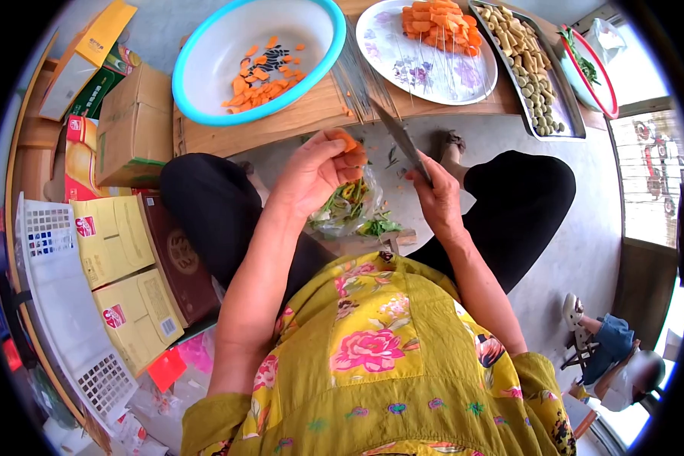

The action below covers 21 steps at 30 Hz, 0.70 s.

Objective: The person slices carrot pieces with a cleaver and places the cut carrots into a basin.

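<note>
Left hand: we see it closed, the fingertips pinch a small carrot piece and hold it up above the lap.
Right hand: it is wrapped firmly around the handle of a knife.
Knife axis: the blade runs from the right hand up and to the left, the tip is away from the body.
Carrot to blade: the piece is just left of the blade, near but apart; the left hand is the nearer one.
Beyond the hands: a blue-rimmed bowl with carrot slices lies farther away, up-left.
</note>
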Available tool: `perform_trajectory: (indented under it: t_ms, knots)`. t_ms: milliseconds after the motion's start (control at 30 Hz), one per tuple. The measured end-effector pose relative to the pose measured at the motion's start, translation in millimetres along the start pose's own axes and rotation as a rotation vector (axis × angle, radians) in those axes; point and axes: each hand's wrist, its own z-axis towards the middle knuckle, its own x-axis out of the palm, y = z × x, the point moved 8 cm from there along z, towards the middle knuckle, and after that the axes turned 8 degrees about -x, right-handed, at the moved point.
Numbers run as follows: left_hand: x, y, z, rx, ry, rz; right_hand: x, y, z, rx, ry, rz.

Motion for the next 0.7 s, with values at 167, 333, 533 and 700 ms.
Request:
perform_trajectory:
  t_ms: [167, 333, 533, 700]
  knots:
    - [-9, 2, 6, 0.036, 0.034, 0.012, -2, 11, 2, -0.025, -0.003, 0.015]
    - [-11, 1, 3, 0.039, -0.127, -0.001, 1, 26, 4, -0.204, 0.057, -0.273]
    - [-14, 5, 5, 0.002, -0.107, -0.005, 0, 37, 4, -0.310, 0.039, -0.422]
    - [-13, 6, 4, -0.018, -0.123, -0.003, 0, 38, 5, -0.309, 0.045, -0.437]
